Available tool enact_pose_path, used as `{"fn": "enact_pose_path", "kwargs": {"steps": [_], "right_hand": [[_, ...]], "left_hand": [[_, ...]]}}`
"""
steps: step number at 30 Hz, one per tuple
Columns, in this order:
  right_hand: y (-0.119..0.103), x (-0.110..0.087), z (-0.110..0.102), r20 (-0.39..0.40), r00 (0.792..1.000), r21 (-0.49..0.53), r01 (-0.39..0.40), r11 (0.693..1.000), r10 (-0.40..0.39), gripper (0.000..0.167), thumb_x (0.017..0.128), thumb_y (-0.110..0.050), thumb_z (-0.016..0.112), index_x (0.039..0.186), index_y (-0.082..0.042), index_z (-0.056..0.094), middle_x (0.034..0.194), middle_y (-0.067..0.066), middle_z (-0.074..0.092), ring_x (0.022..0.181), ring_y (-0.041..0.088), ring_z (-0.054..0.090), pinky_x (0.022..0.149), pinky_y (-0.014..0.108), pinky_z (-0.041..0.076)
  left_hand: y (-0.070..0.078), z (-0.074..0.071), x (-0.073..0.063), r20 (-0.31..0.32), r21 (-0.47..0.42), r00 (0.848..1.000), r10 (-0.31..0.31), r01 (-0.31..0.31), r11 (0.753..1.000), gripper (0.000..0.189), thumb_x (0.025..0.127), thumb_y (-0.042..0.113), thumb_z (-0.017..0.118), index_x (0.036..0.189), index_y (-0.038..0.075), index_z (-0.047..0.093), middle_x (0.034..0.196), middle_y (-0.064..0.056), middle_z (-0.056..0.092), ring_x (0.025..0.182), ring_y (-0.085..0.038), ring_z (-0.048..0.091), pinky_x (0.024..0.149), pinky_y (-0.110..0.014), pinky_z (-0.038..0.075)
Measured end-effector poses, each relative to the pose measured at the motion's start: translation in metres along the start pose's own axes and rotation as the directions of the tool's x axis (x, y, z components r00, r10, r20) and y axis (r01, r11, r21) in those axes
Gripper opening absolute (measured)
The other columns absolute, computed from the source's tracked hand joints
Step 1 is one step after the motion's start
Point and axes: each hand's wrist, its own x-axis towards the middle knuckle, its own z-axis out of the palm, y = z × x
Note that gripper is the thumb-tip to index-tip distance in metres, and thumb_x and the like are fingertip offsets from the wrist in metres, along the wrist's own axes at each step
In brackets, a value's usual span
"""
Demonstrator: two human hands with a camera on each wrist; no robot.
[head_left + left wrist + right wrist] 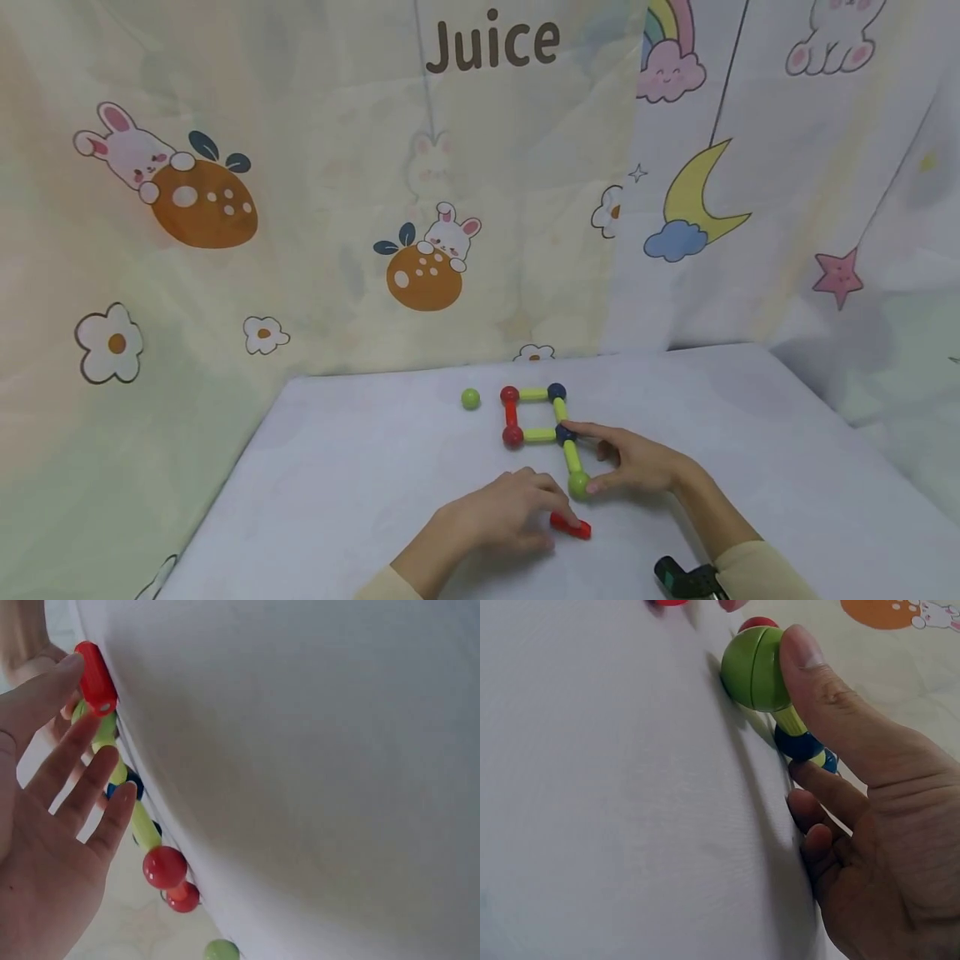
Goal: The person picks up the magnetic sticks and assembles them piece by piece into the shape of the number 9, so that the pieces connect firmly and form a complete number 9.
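A ball-and-stick frame point(538, 436) of coloured balls and short rods lies on the table. Its square has red balls on the left and blue balls on the right, and a yellow-green rod point(572, 457) runs from the near blue ball point(565, 433) to a green ball point(578, 485). My right hand point(645, 461) spans this arm, thumb against the green ball and index finger at the near blue ball; its other fingers are bent. Nearer the front, my left hand point(510, 512) holds a short red rod point(96, 679) between thumb and index finger, the remaining fingers spread.
A loose green ball point(470, 399) sits left of the frame. By the right sleeve lies a black device point(686, 577) at the front of the white table point(360, 467). A printed cloth point(322, 208) hangs behind the table.
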Motion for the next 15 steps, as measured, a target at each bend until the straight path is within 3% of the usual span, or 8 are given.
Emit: {"fn": "enact_pose_path", "kwargs": {"steps": [9, 15], "right_hand": [[0.001, 0.0, -0.001, 0.004, 1.0, 0.014, 0.008, 1.0, -0.008, 0.089, 0.081, -0.036, 0.088, 0.157, -0.034, 0.042, 0.112, 0.008, 0.051, 0.099, 0.025, 0.045, 0.074, 0.032, 0.042], [0.003, 0.001, -0.006, 0.03, 0.999, 0.013, 0.022, 1.0, -0.022, 0.089, 0.082, -0.036, 0.087, 0.157, -0.034, 0.041, 0.12, 0.008, 0.051, 0.099, 0.025, 0.046, 0.075, 0.031, 0.043]], "left_hand": [[0.008, 0.001, 0.013, 0.028, 0.024, 0.999, 0.026, -0.027, 0.999, 0.03, 0.091, 0.03, 0.079, 0.119, 0.038, 0.07, 0.122, 0.022, 0.061, 0.108, 0.001, 0.048, 0.091, -0.021, 0.043], [0.012, 0.003, 0.026, 0.034, 0.006, 0.999, 0.005, -0.005, 1.0, 0.016, 0.091, 0.03, 0.08, 0.103, 0.035, 0.072, 0.097, 0.024, 0.062, 0.091, 0.004, 0.05, 0.085, -0.018, 0.044]]}}
